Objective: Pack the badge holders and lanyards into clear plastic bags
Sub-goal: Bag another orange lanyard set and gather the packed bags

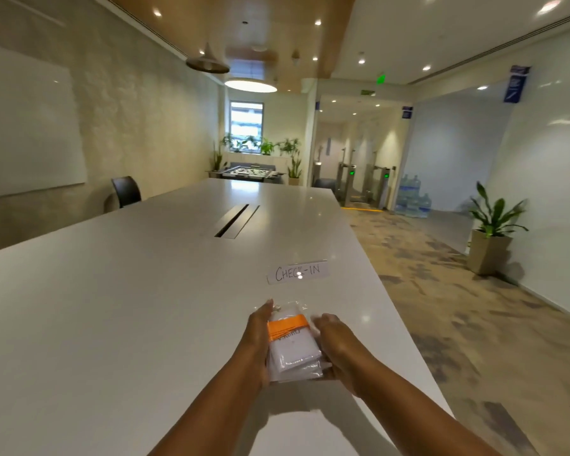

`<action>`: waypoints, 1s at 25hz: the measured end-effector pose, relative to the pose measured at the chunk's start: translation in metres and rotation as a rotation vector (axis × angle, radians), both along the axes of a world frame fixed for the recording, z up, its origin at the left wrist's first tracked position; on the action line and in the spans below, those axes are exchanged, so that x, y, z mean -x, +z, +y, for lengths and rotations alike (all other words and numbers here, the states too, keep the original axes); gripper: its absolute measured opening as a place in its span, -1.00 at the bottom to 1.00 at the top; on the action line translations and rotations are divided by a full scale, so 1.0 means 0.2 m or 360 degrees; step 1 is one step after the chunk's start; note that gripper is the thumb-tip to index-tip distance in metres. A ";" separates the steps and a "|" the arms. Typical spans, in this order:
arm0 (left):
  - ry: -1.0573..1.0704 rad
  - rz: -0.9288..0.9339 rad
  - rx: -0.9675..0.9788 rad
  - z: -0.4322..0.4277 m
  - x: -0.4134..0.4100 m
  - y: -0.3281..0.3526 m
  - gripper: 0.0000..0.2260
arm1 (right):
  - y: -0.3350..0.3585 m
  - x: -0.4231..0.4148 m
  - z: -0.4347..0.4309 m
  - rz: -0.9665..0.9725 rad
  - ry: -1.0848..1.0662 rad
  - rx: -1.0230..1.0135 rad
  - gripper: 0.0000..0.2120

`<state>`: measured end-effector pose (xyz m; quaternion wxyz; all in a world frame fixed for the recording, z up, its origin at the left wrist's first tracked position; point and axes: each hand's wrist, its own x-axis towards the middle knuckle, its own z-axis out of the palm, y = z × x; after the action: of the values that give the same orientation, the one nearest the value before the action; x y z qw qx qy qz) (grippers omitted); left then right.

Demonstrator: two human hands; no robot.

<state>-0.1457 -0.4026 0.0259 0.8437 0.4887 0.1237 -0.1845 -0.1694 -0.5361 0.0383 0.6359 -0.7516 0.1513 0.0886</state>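
A clear plastic bag [293, 357] holding a white badge holder wrapped with an orange lanyard [288, 327] sits between both hands, just above the white table [129, 307]. My left hand [255, 337] presses flat against the bag's left side. On the right side, my right hand [334, 343] grips the bag, fingers curled along its edge. A metal clip peeks out at the bag's far end.
A paper sign reading "CHECK-IN" [297, 273] lies on the table beyond the bag. A cable slot [236, 220] is set in the table's middle. The table's right edge runs close by my right arm; carpeted floor and a potted plant [491, 232] lie beyond.
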 end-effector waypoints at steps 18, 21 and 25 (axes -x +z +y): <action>0.0164 -0.0442 -0.1164 -0.41 -0.57 -0.13 -0.51 | -0.21 -0.62 -0.31 -0.0386 -0.0332 0.1097 -0.49; 0.0348 -0.0540 -0.1389 -0.35 -0.58 -0.21 -0.54 | -0.30 -0.67 -0.27 -0.0400 -0.0333 0.1340 -0.43; 0.0650 -0.0491 -0.1285 -0.37 -0.53 -0.31 -0.57 | -0.38 -0.67 -0.21 -0.0403 -0.0387 0.1477 -0.43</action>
<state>-0.0391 -0.4772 -0.0362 0.6139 0.7649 0.1521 0.1225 -0.0355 -0.5771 -0.0380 0.2533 -0.9372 0.1828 -0.1549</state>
